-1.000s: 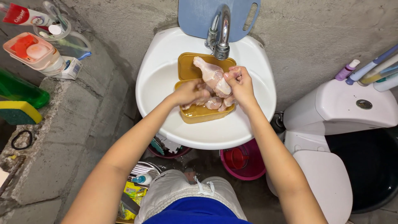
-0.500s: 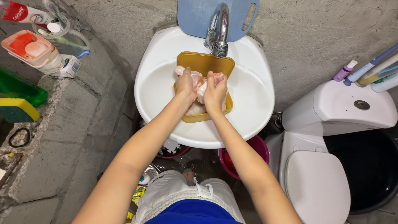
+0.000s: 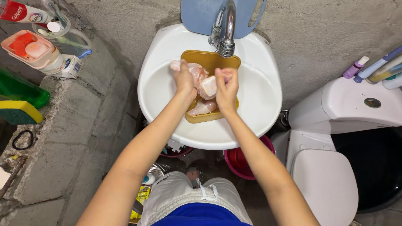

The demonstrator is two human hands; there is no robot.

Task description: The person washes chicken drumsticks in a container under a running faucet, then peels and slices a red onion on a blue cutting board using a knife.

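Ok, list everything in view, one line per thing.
raw chicken pieces: several, pale pink, in the container and in both hands
container: one, mustard yellow, in the sink under the tap
sink: one, white, centre
tap: one, chrome, above the sink
cutting board: one, blue, behind the tap
toilet: one, white, right
bucket: one, pink, under the sink
sponge: one, yellow and green, left ledge
left hand: holds chicken
right hand: holds chicken
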